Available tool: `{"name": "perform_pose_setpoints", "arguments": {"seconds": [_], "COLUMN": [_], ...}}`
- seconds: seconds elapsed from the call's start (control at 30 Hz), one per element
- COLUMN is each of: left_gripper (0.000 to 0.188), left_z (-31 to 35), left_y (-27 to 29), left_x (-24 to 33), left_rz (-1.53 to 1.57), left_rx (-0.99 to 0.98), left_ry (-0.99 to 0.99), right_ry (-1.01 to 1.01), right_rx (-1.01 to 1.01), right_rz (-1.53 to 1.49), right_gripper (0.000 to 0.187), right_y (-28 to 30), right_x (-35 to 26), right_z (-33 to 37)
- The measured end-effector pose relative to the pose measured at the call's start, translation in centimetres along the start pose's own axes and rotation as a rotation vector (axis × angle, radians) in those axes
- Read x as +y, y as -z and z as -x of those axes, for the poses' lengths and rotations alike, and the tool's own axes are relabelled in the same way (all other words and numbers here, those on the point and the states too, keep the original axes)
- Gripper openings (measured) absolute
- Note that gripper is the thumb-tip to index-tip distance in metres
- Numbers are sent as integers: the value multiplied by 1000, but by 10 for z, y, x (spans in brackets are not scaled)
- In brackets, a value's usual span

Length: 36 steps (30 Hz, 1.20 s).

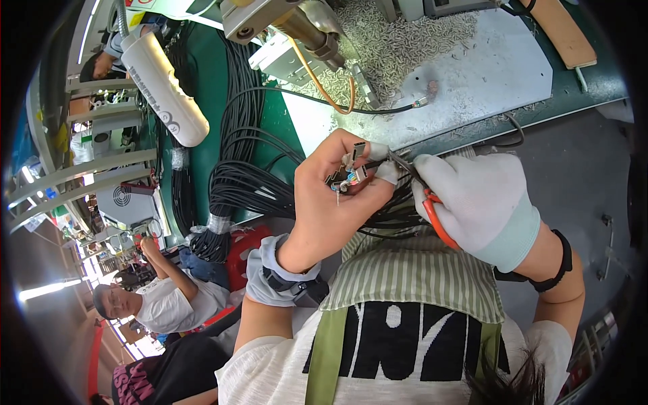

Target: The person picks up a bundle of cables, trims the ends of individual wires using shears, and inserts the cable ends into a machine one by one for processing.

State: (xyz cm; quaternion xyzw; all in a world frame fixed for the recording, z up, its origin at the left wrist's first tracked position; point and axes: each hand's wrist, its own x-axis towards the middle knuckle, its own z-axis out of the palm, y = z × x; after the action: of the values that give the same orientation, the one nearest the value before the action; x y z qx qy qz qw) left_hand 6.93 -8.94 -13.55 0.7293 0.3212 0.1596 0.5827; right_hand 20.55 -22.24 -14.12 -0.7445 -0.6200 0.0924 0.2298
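My left hand (331,216), bare except for white covers on the thumb and index fingertip, is closed around several black cable ends. Metal connectors (359,174) and thin coloured wires stick out between its fingers. In a white glove, my right hand (482,199) grips pliers with orange-red handles (439,223). Their dark jaws (399,162) are at the left fingertips, against or very near a cable; the exact contact is hidden. The black cables (250,185) run from my left hand to a tied bundle on the left.
A bench machine (317,44) stands ahead, with small metal pieces (405,50) heaped on a white plate (493,88). One cable end (418,103) lies there. A white cylindrical lamp (165,91) hangs at left. Another person (172,300) sits at lower left.
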Motion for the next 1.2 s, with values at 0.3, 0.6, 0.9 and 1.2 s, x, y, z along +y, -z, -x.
{"name": "perform_pose_setpoints", "arguments": {"seconds": [0.3, 0.6, 0.9, 1.2], "left_gripper": [22, 22, 24, 17], "left_z": [0, 4, 3, -10], "left_y": [-5, 6, 0, 15], "left_x": [-3, -9, -2, -9], "left_rz": [-9, -210, 91, 142], "left_rx": [10, -87, -10, -28], "left_ry": [-146, -445, -68, 224], "right_ry": [-11, -117, -72, -220], "right_rx": [260, 55, 310, 69], "right_rz": [-48, -641, -380, -728], "right_gripper": [16, 13, 8, 12], "right_y": [-1, -9, -22, -19], "right_x": [-2, -3, -13, -4], "right_z": [-3, -3, -7, -9]}}
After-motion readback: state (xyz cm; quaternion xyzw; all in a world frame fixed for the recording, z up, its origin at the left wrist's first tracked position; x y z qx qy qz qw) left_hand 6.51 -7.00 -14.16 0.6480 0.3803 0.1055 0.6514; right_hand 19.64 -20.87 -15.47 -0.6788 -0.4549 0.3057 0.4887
